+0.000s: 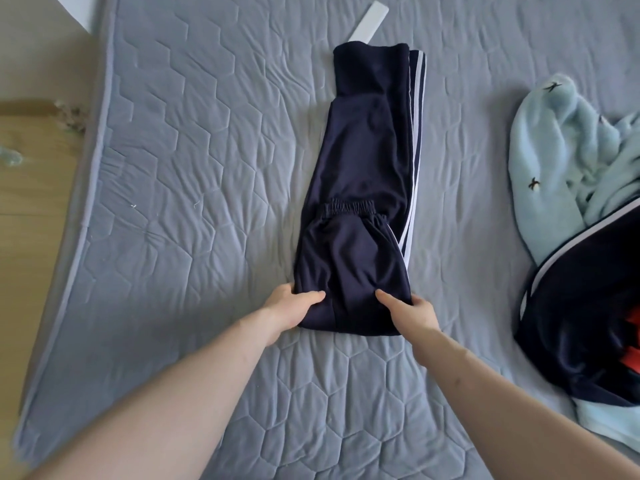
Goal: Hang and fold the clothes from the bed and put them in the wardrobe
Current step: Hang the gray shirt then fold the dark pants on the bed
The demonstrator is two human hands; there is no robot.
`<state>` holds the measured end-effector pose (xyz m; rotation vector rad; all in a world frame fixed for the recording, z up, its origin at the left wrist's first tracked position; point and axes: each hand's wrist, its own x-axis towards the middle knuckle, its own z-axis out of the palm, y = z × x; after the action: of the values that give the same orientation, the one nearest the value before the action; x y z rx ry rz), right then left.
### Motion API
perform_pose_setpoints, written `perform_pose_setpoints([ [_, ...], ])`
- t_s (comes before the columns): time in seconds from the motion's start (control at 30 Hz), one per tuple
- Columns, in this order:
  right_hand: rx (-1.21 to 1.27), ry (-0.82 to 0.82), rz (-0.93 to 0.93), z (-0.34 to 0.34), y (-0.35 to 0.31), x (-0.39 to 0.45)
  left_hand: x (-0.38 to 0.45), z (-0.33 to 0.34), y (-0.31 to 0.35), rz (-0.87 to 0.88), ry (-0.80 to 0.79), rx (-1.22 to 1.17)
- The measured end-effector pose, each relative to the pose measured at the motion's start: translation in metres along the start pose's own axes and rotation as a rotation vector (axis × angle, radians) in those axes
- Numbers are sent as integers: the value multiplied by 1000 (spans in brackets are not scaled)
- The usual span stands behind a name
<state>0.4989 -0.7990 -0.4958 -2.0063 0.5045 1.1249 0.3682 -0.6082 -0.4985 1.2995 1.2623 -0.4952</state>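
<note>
Trousers [360, 188]: navy cloth, smooth, slight sheen. Mattress cover [207, 168]: grey quilted cloth, matt. Blanket [568, 147]: pale blue, fleecy. Floor [31, 161]: wood-look, smooth.

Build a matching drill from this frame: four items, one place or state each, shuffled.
Column 1:
1. navy track trousers with white side stripes
2. pale blue fleece garment
3. flat white strip
4. left hand

Column 2:
A. crumpled at the right edge
B. grips the near left corner of the fold
C. partly folded, mid-mattress
D. pokes out beyond the trousers' far end

Pairs: 1-C, 2-A, 3-D, 4-B
</note>
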Motion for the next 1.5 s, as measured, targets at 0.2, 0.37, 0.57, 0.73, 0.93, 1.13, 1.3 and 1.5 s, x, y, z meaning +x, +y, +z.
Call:
perform_pose_setpoints([
  [0.2, -55, -54, 47, -13, 19, -29, -38, -1, -21, -27, 41, 76],
  [0.37, -195, -166, 187, -18, 72, -80, -92, 0, -75, -95, 5, 207],
  [0.57, -305, -227, 312, -18, 137, -157, -165, -2, -147, -199, -88, 351],
  [0.73, -332, -273, 400, -22, 166, -203, -209, -2, -189, -232, -74, 358],
  [0.93, -296, -255, 316, -32, 128, -215, -231, -21, -155, 28, 98, 201],
  [1.13, -114, -241, 267, -57, 49, -197, -213, -51, -51, 168, 4, 121],
  [1.3, 34, -229, 211, -78, -21, -159, -179, -56, 39, 246, 51, 98],
  [1.5, 173, -111, 58, -85, -99, -107, -121, -48, 122, 246, 60, 54],
])
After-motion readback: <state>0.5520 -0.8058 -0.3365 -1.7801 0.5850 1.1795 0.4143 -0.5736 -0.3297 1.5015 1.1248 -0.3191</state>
